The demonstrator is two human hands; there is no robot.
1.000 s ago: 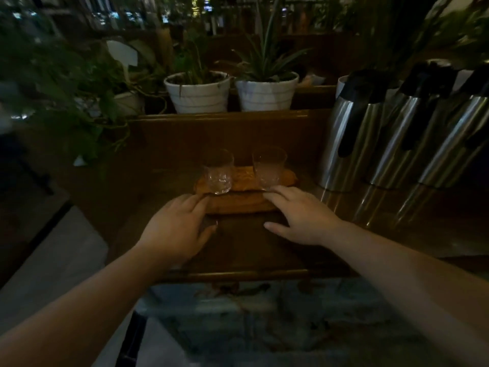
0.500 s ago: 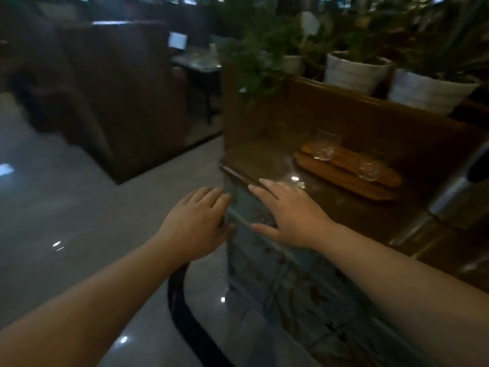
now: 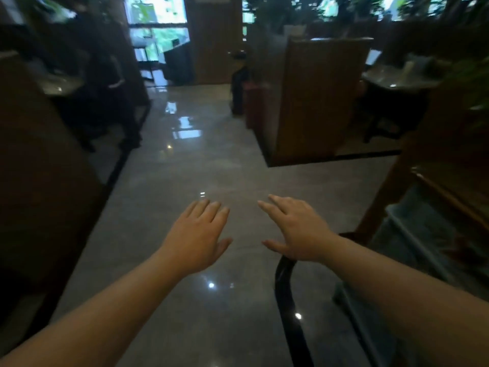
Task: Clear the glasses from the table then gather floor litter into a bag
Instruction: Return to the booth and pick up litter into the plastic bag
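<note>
My left hand and my right hand are stretched out in front of me, palms down, fingers apart, holding nothing. Both hover over a glossy grey tiled floor in a dim aisle. The two glasses and their wooden tray are out of view. No litter or bag shows on the floor. The corner of the wooden counter is at my right edge.
A tall wooden booth partition stands ahead on the right, with a round table behind it. Dark seating and another table line the left. A black curved floor border runs below my right wrist. Windows glow at the far end.
My view has swung left, away from the counter with the two glasses and the steel flasks, toward the open aisle. Both hands left the counter top and now hover over the floor.
</note>
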